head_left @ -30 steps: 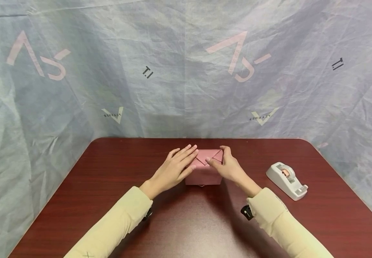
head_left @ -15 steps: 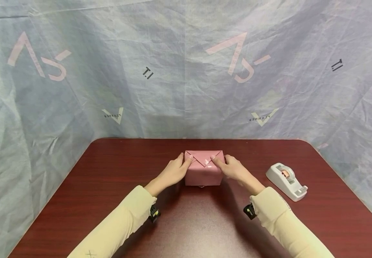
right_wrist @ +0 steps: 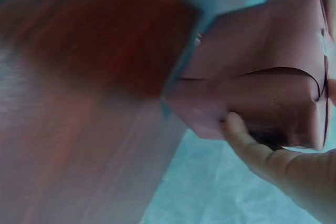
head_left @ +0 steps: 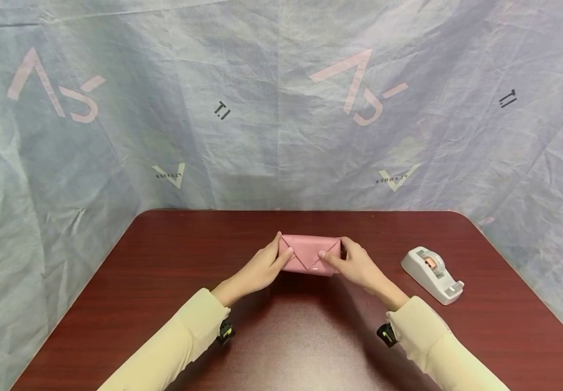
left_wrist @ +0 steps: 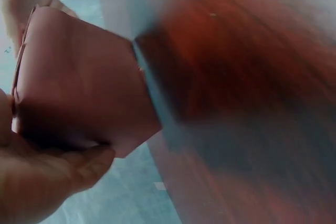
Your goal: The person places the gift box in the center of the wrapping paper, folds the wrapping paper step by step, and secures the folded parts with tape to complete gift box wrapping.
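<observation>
A box wrapped in pink paper (head_left: pixel 308 251) is held between both hands near the back of the table, its folded flap and pointed corner facing up. My left hand (head_left: pixel 258 267) grips its left end, thumb on top and fingers down the side. At the opposite end, my right hand (head_left: pixel 361 269) grips in the same way. Both wrist views show the wrapped box (left_wrist: pixel 84 72) raised off the tabletop. A loose-looking paper edge (right_wrist: pixel 273 71) curves along one side in the right wrist view. A small shiny patch shows near the flap's tip.
A white tape dispenser (head_left: pixel 432 275) stands on the dark red wooden table (head_left: pixel 291 347), right of the right hand. Grey printed cloth (head_left: pixel 261 108) hangs behind and on both sides of the table.
My left hand went from lying flat over the box's top-left to gripping its left end. The box then rose and tilted, so its front face is now mostly out of sight.
</observation>
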Demonstrator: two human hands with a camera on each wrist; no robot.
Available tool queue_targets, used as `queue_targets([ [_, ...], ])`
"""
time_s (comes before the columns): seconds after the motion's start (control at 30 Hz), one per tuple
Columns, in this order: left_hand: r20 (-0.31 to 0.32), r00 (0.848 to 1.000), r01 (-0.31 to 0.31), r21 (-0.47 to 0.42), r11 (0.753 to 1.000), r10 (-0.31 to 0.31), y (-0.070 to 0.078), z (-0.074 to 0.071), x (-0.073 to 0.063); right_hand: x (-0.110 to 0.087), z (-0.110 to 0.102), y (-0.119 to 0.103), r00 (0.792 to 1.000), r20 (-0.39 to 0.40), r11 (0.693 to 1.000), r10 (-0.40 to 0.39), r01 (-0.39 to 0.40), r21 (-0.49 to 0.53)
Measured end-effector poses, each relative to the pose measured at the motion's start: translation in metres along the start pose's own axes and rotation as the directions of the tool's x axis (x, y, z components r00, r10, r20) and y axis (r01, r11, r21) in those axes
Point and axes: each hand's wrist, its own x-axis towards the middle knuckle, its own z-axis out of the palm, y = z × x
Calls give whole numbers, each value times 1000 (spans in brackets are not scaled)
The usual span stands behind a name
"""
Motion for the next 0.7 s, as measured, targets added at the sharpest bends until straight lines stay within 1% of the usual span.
queue_targets([
  [0.07, 26, 999, -26, 9, 1000, 26, -2, 1, -5, -4, 3, 5, 1000, -16, 999, -14, 15, 36],
  [0.17, 84, 995, -60, 19, 998, 58, -2, 2, -16, -11, 9, 11, 999, -19, 996, -39, 40, 85],
  [0.27, 130, 988, -88, 21, 996, 85, -1, 3, -28, -19, 15, 15, 995, -22, 991, -93, 95, 98],
  [0.33, 145, 985, -98, 17, 995, 95, 0, 3, -35, -24, 17, 17, 992, -19, 987, -128, 129, 94],
  [0.4, 149, 984, -106, 12, 994, 103, 0, 3, -41, -28, 20, 19, 988, -11, 985, -152, 152, 83],
  [0.5, 144, 984, -107, 18, 994, 103, -1, 3, -47, -35, 20, 20, 989, 14, 985, -149, 147, 85],
  [0.63, 127, 986, -110, 41, 993, 104, -3, 2, -51, -39, 20, 21, 989, 37, 987, -142, 138, 88],
  [0.7, 120, 987, -116, 57, 992, 109, -4, 2, -52, -39, 19, 22, 987, 44, 985, -155, 151, 84],
])
